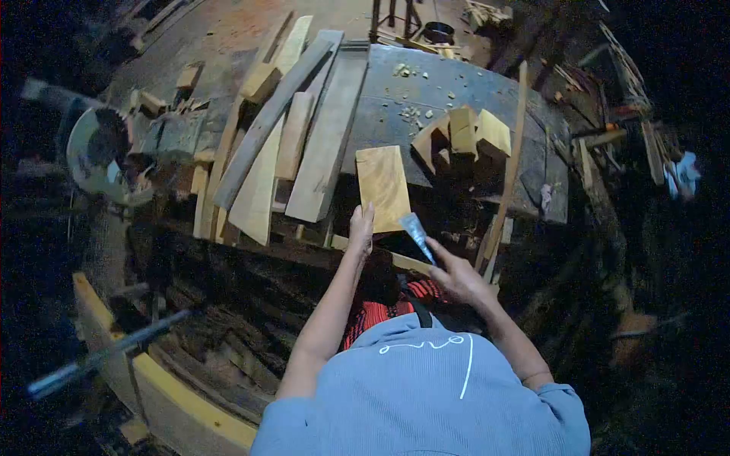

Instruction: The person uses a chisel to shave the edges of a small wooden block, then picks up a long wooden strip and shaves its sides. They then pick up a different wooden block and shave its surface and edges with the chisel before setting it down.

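Observation:
My left hand (362, 229) is closed on the lower left edge of a wooden block (383, 190), a pale rectangular piece with visible grain, tilted up in front of me. In my right hand (462, 281) is a flat metal blade (417, 234), grey and flared at its tip, with its handle hidden in my fingers. The flared end points up and left, right at the block's lower right corner. Beyond the block lies the dark worktable (380, 87), with wood chips (411, 115) scattered over it.
Long planks (327, 129) lie at the left of the table. Short wood blocks (462, 131) stand at the right, beside a long thin strip (511, 163). A round saw-like disc (90, 144) is at far left. A curved timber (190, 399) lies lower left, near a metal bar (110, 353).

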